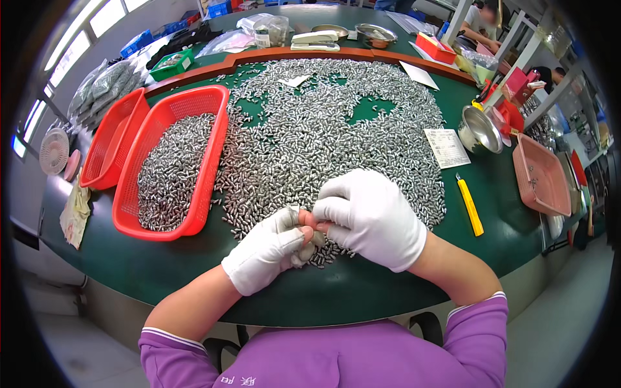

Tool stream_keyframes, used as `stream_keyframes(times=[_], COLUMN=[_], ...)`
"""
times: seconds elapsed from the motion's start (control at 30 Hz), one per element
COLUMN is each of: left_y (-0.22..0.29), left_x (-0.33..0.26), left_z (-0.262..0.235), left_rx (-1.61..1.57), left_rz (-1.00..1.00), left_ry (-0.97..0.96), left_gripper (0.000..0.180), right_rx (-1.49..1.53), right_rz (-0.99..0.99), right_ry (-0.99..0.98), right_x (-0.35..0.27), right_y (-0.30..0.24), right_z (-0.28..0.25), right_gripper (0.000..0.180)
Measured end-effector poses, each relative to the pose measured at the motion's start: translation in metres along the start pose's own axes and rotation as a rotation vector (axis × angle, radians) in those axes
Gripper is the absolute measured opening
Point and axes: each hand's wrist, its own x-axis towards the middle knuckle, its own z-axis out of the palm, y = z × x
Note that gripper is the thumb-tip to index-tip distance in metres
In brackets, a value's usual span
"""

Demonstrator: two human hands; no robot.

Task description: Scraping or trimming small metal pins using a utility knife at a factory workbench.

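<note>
A wide heap of small silvery metal parts (291, 149) covers the middle of the green table (511, 239). Over its near edge my two hands meet, both in white gloves with some bare fingertips. My left hand (268, 249) is closed, thumb and fingers drawn together. Against it presses my right hand (372, 216), its fingers bent in a pinch. Whatever lies between the fingertips is too small or hidden to make out. Left of the heap stands a red plastic basket (220, 136) filled with similar metal parts.
Beyond the red basket sits another red basket (97, 171). To the right lie a yellow cutter knife (470, 207), a printed paper sheet (446, 149), a metal bowl (480, 129) and a pink tray (543, 174). A brown wooden strip (284, 53) borders the heap's far side. Another person (480, 26) sits at far right.
</note>
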Motion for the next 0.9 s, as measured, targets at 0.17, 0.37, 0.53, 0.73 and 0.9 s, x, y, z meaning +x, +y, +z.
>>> stream_keyframes(times=[0.17,0.37,0.53,0.73,0.9], left_y=[0.003,0.004,0.003,0.002,0.002], left_x=[-0.001,-0.001,0.000,-0.001,-0.002], left_z=[0.002,-0.002,-0.002,-0.006,-0.001], left_rx=[0.079,0.101,0.073,0.022,0.002], left_rz=[0.032,0.032,0.043,0.039,0.021], left_ry=[0.114,0.116,0.080,0.040,0.016], left_gripper=[0.021,0.016,0.016,0.016,0.023], right_rx=[0.182,-0.152,-0.156,-0.219,0.013], right_rz=[-0.016,0.223,0.198,0.201,0.045], right_ry=[0.048,-0.218,-0.189,-0.149,0.096], right_x=[-0.001,-0.008,-0.013,-0.009,0.000], right_y=[0.005,0.019,0.022,0.019,0.007], right_z=[0.008,0.010,0.024,0.021,0.002], right_gripper=[0.015,0.022,0.012,0.009,0.016])
